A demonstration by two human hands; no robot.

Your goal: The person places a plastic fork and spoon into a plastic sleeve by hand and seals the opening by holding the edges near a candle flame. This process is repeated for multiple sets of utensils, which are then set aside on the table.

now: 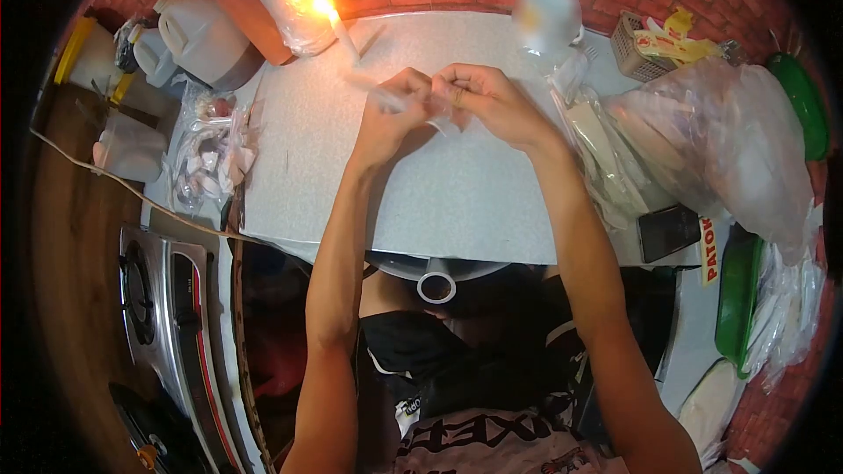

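Note:
Over the far half of the white table (307,158), my two hands meet with fingers pinched together. A small clear plastic bag (448,125) is between them, its loose edges sticking out below and to the left. My left hand (399,110) grips one side of it, fingers curled. On the other side, my right hand (486,98) pinches the plastic between thumb and fingers. Just beyond the left hand stands a lit white candle (343,35), its flame glowing at the top. The bag's contents, if any, are hidden by the fingers.
A white mug (546,17) stands at the back. Plastic bags (711,132), a basket (634,48) and a phone (669,233) lie to the right. At left are a jug (206,39), a bag of small pieces (211,158), a cord (167,211) and a gas stove (176,325).

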